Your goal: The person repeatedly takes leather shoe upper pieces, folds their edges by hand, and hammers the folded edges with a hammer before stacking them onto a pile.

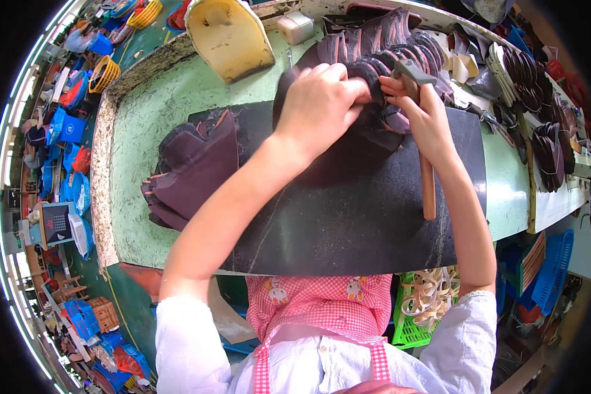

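My left hand (pixel 322 102) is closed on a dark leather piece (pixel 348 151) over the far part of a black slab (pixel 341 223). The thumb and fingers pinch its edge, and much of the piece is hidden beneath the hand. In my right hand (pixel 427 118) is a hammer (pixel 428 187), its metal head above the fingers and its wooden handle hanging down toward me. The right fingertips also reach the edge of the same leather piece. Just beyond both hands, a row of folded dark leather pieces (pixel 377 39) stands packed together. Left of my left forearm lies a pile of dark purple leather pieces (pixel 207 164).
A yellowish open container (pixel 230 43) and a small whitish block (pixel 295 27) stand at the back of the green tabletop (pixel 134 151). Bundled leather pieces (pixel 548 154) lie at the right. Below the table's front edge, a green basket (pixel 410 338) holds pale strips.
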Available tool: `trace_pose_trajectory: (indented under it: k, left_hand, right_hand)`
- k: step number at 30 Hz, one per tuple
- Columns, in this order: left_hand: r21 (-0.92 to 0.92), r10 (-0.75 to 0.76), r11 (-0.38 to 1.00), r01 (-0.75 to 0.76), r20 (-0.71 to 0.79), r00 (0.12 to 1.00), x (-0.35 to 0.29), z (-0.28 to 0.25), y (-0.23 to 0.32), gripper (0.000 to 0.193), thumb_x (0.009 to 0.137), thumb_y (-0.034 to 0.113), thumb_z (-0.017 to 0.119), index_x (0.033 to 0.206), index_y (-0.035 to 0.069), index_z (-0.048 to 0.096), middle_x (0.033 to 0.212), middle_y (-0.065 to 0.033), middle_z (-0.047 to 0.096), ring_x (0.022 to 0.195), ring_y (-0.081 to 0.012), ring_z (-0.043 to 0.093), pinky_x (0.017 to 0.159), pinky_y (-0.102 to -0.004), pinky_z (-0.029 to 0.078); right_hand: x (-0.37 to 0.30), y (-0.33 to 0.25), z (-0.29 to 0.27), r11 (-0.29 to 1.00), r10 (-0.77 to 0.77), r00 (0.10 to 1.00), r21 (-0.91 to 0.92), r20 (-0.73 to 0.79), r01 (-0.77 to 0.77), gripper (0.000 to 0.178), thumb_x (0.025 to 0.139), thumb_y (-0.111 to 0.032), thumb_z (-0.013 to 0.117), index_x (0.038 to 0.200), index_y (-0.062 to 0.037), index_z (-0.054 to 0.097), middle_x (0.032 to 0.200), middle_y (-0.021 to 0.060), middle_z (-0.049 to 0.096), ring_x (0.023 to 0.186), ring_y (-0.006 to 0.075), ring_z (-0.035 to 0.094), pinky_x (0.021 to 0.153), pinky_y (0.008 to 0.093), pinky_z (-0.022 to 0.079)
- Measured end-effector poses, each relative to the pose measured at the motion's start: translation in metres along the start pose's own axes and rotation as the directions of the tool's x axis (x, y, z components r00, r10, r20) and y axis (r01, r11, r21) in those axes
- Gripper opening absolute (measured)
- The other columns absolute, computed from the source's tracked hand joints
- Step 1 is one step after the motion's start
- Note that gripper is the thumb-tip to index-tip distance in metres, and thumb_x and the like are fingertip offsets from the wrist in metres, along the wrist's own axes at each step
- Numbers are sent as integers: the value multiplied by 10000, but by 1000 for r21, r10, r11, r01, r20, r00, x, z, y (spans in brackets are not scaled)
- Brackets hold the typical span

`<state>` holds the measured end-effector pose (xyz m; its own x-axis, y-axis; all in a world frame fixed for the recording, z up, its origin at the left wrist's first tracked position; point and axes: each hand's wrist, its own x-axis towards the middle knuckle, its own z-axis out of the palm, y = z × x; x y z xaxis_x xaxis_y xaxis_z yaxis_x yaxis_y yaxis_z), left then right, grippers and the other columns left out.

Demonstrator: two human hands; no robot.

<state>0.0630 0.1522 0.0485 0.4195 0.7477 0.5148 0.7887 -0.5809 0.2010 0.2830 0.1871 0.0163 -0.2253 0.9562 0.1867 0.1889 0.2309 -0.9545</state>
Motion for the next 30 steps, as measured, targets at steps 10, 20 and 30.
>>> trace_pose_trajectory:
  k: [10, 20, 30]
  left_hand:
    - [-517, -59, -30, 855, 855, 515, -112, -89, 55, 253, 983, 62, 718, 1221, -13, 678, 1126, -42, 722, 1087, -78, 644, 936, -239, 527]
    - [-438, -113, 853, 283, 374, 920, -157, -42, 55, 171, 791, 151, 818, 961, 126, 814, 855, 1, 670, 861, -214, 593, 800, -366, 499]
    - [-446, 87, 892, 76, 334, 939, -147, -31, 34, 139, 739, 170, 838, 868, 161, 789, 875, 39, 671, 886, -180, 604, 799, -338, 443]
  right_hand:
    - [-82, -83, -19, 975, 212, 951, 13, 225, -220, 173, 1035, -176, 602, 1109, -37, 673, 804, 0, 622, 611, 79, 496, 540, 253, 400]
    - [-177, -97, 25, 870, 437, 613, -482, 658, -103, 269, 908, -144, 766, 1052, -50, 560, 736, 171, 646, 696, 418, 692, 597, 447, 526]
    - [-182, -99, 29, 847, 511, 604, -481, 612, -229, 252, 937, -149, 735, 1039, -51, 526, 776, 195, 643, 763, 441, 693, 633, 458, 517]
